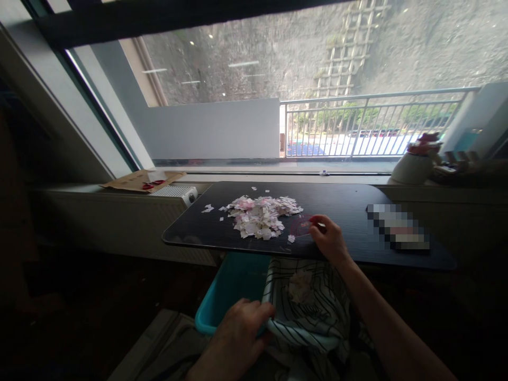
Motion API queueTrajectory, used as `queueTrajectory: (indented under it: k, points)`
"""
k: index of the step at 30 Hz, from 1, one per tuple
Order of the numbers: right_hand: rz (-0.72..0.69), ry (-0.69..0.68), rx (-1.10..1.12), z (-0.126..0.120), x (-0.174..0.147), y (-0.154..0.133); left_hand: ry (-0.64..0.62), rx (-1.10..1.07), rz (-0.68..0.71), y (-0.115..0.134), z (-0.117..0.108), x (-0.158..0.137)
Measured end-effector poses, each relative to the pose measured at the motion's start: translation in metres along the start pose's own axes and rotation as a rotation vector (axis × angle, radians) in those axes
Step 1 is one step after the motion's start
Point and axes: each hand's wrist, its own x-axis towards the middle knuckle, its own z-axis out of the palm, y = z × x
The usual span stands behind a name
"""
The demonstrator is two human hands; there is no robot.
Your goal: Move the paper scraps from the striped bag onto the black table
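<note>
My left hand [246,323] is closed around the near rim where a turquoise tub [207,312] meets a light-blue basket [305,334] lined with black-striped cloth. Crumpled pale paper [300,286] lies inside the lined basket. Over the table's near side, my right hand [327,238] pinches the edge of a thin clear plastic piece [300,226] with pink print; its exact kind is unclear. Left of it spreads a heap of small torn paper scraps [260,216], white with some pink. One scrap [291,239] lies by the plastic, and a few others are scattered around the heap.
The black tabletop [210,233] stands against the windowsill. A blurred-out flat object [399,228] lies at its right. Brown paper [127,181] with red-handled scissors [153,184] rests at the left, beside a radiator [177,194]. A white pot [413,166] stands on the right sill.
</note>
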Motion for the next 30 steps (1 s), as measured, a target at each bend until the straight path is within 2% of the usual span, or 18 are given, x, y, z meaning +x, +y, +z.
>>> queueTrajectory:
  k: [10, 15, 19, 23, 28, 30]
  points:
    - [0.057, 0.146, -0.055, -0.0013, 0.0001, 0.0011, 0.008, -0.019, -0.005, -0.0018, 0.0020, -0.0002]
    - [0.055, 0.142, -0.062, -0.0017, -0.0002, -0.0001, 0.004, -0.023, -0.003, -0.0026, 0.0024, 0.0011]
    - [0.065, 0.198, -0.083, -0.0023, -0.0012, -0.0021, 0.014, -0.040, -0.004, -0.0034, 0.0029, -0.0003]
    - [0.059, 0.170, -0.095, -0.0031, -0.0026, -0.0048, 0.009, -0.035, -0.007, -0.0021, 0.0024, -0.0007]
    - [0.066, 0.276, -0.136, -0.0033, -0.0037, -0.0056, -0.001, -0.034, -0.012, -0.0010, 0.0008, 0.0011]
    - [0.058, 0.263, -0.111, -0.0032, -0.0038, -0.0056, 0.010, -0.044, -0.003, -0.0012, 0.0009, 0.0012]
